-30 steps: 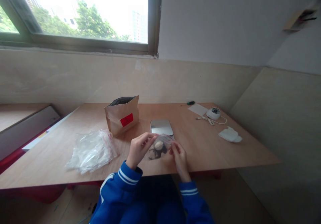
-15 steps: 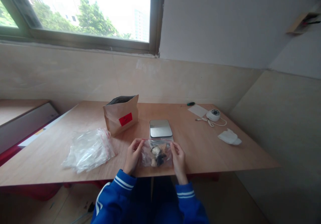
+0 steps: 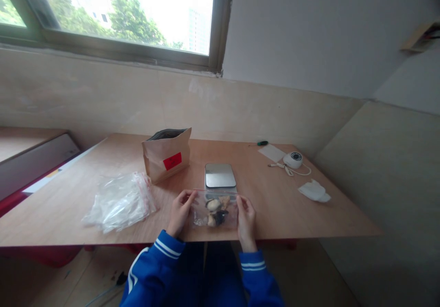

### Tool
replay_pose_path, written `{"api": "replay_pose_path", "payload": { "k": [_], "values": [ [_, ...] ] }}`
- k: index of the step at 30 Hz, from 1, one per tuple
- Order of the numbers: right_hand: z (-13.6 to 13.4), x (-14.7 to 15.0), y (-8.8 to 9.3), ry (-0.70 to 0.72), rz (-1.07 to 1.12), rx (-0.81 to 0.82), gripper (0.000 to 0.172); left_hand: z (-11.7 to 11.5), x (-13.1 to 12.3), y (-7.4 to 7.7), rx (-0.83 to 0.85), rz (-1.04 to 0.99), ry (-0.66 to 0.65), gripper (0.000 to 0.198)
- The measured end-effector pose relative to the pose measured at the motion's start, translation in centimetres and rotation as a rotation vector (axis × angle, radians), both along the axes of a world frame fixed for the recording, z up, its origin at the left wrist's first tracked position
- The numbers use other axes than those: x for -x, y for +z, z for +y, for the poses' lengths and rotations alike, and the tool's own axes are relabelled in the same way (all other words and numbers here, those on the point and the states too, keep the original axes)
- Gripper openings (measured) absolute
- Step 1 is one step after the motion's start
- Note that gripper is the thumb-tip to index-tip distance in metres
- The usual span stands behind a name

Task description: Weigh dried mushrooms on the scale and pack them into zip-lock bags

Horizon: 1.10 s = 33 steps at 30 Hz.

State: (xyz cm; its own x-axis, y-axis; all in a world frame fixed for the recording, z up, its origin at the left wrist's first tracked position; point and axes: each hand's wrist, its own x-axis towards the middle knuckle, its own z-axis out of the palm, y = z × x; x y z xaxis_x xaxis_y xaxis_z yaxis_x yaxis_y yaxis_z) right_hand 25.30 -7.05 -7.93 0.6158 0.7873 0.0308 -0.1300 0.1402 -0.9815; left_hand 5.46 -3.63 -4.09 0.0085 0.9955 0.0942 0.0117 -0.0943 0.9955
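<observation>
A small clear zip bag with pale and dark lumps inside lies near the table's front edge. My left hand pinches its top left corner and my right hand pinches its top right corner, fingers closed on the plastic. Just beyond the bag sits a small scale with a shiny metal plate. A brown paper pouch with a red label stands open behind it to the left.
A heap of empty clear zip bags lies at the left of the wooden table. At the right are a white crumpled cloth, a white round device with a cable, a paper slip and a green-handled tool.
The bag was held up and tilted a second ago; both hands have brought it down flat near the table's front edge, each holding one top corner.
</observation>
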Motion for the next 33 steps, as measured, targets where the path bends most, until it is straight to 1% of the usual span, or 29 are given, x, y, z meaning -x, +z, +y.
{"api": "replay_pose_path", "payload": {
  "k": [6, 11, 16, 20, 23, 25, 28, 33],
  "values": [
    [-0.1, 0.0, 0.1, -0.021, 0.04, -0.005, 0.035, 0.2, 0.0, -0.8, -0.005, 0.02, -0.008, 0.033],
    [-0.3, 0.1, 0.5, -0.014, 0.003, -0.002, 0.036, 0.1, 0.0, -0.5, -0.047, 0.051, 0.003, 0.032],
    [-0.3, 0.2, 0.5, -0.015, -0.029, -0.007, 0.04, -0.1, 0.0, -0.5, -0.011, 0.035, 0.003, 0.032],
    [-0.4, 0.4, 0.6, 0.076, -0.002, 0.011, 0.039, -0.1, -0.1, -0.5, -0.004, -0.025, -0.004, 0.032],
    [-0.4, 0.5, 0.7, 0.162, 0.033, 0.01, 0.041, -0.3, -0.1, -0.1, 0.014, -0.07, -0.029, 0.032],
    [-0.4, 0.4, 0.7, 0.195, 0.038, 0.016, 0.041, -0.4, -0.1, 0.3, 0.028, -0.097, -0.042, 0.032],
    [-0.2, 0.4, 0.6, 0.215, 0.015, 0.037, 0.041, -0.6, -0.2, 0.6, 0.032, -0.122, -0.068, 0.03],
    [0.0, 0.3, 0.1, 0.201, -0.029, 0.059, 0.046, -0.6, -0.2, 0.5, 0.009, -0.102, -0.099, 0.028]
  ]
}}
